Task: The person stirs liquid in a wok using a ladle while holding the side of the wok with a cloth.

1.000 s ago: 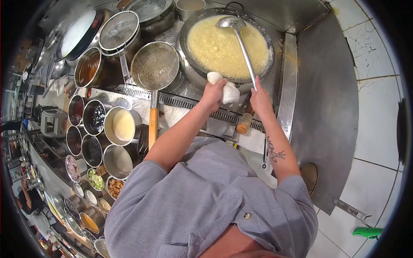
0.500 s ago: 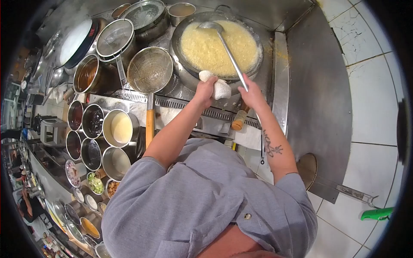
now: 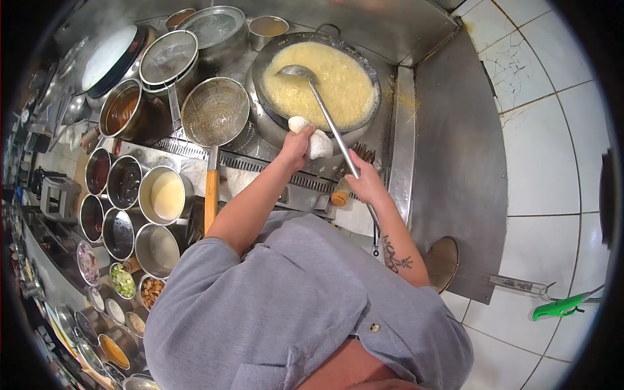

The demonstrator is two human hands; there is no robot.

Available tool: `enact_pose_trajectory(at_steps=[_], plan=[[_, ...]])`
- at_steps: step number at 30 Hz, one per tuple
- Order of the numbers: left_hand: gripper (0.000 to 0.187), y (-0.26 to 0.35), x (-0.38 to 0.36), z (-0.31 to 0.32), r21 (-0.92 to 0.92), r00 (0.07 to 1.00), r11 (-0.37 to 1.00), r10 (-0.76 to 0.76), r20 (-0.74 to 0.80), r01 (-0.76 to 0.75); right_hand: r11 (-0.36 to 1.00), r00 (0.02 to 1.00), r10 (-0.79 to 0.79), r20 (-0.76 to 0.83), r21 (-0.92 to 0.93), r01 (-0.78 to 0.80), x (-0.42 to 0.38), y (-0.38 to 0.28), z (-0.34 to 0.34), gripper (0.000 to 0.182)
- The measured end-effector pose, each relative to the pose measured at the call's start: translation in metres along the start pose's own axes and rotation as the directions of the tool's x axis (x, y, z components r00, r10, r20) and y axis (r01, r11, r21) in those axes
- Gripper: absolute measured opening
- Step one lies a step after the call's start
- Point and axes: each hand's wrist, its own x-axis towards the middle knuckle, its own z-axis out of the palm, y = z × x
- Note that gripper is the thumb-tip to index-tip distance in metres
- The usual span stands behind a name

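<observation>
A large wok (image 3: 259, 97) holds a thick pale yellow mixture (image 3: 344, 84). My left hand (image 3: 298, 146) is closed round a folded white cloth (image 3: 320, 145) at the wok's near rim. My right hand (image 3: 368, 181) grips the long metal handle of a ladle (image 3: 328, 117), whose round bowl rests at the surface of the mixture, towards its left side. Below the wok, beside my right hand, lies a bamboo brush (image 3: 340, 194).
Left of the wok stand a perforated strainer (image 3: 216, 112) with a wooden handle, a mesh sieve (image 3: 169, 57), a lidded pot (image 3: 218, 27) and a pot of brown liquid (image 3: 121, 109). Several metal containers (image 3: 166, 196) are lower left. A steel wall panel (image 3: 458, 149) rises on the right.
The ladle bowl has shifted slightly within the mixture, and my right hand has drawn back from the wok's rim. The whole view has shifted a little; my left hand still holds the cloth.
</observation>
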Motion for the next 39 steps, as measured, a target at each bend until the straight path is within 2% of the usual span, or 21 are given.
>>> enact_pose_trajectory(at_steps=[1,4,5,10,14,17,20,22,23,26,36,39], plan=[[0.028,-0.001,0.002,-0.001,-0.002,1.000,1.000,0.004,0.001,-0.004,0.996,0.999,0.051,0.014,0.067,-0.052,-0.009,-0.006,-0.002,0.074],[0.029,-0.004,0.006,-0.003,0.002,1.000,1.000,0.010,0.004,-0.010,0.988,0.984,0.154,0.092,0.019,-0.156,-0.028,-0.013,-0.015,0.072],[0.029,-0.004,0.006,-0.003,0.006,1.000,1.000,0.012,0.002,-0.012,0.998,0.999,0.015,0.050,0.061,-0.018,-0.026,0.017,-0.009,0.073],[0.032,-0.008,0.015,-0.008,0.018,1.000,1.000,0.019,0.017,-0.019,0.981,0.979,0.128,0.157,0.124,-0.148,-0.067,-0.009,-0.031,0.070],[0.036,-0.002,0.007,-0.006,0.054,1.000,0.999,0.000,0.015,-0.001,0.946,0.971,0.175,0.160,0.246,-0.211,-0.087,0.016,-0.025,0.059],[0.035,-0.001,0.006,-0.004,0.049,1.000,0.999,-0.004,-0.011,0.005,0.876,0.929,0.325,0.178,0.314,-0.367,-0.100,0.016,-0.028,0.054],[0.034,0.003,0.001,-0.002,0.043,1.000,0.999,-0.015,-0.013,0.016,0.958,0.965,0.253,0.062,0.120,-0.259,-0.098,0.038,-0.024,0.051],[0.034,0.002,0.002,-0.002,0.034,1.000,0.999,-0.019,-0.003,0.019,0.999,0.993,0.007,-0.120,-0.036,-0.011,-0.085,0.080,-0.003,0.048],[0.034,0.001,0.003,-0.003,0.027,1.000,1.000,-0.016,0.001,0.016,0.986,0.973,-0.129,-0.192,-0.130,0.105,-0.081,0.092,0.004,0.047],[0.034,0.002,0.004,-0.004,0.038,1.000,0.999,-0.014,0.000,0.014,0.986,0.976,0.145,-0.163,-0.056,-0.156,-0.068,0.048,0.003,0.045],[0.036,0.004,0.002,-0.005,0.045,0.999,0.999,-0.006,0.039,0.004,0.988,0.963,0.085,-0.255,-0.101,-0.114,0.001,0.031,0.005,0.047],[0.032,0.003,0.002,-0.003,0.037,1.000,0.999,-0.016,0.011,0.016,0.975,0.956,0.107,-0.271,-0.158,-0.154,0.020,0.032,0.006,0.047]])
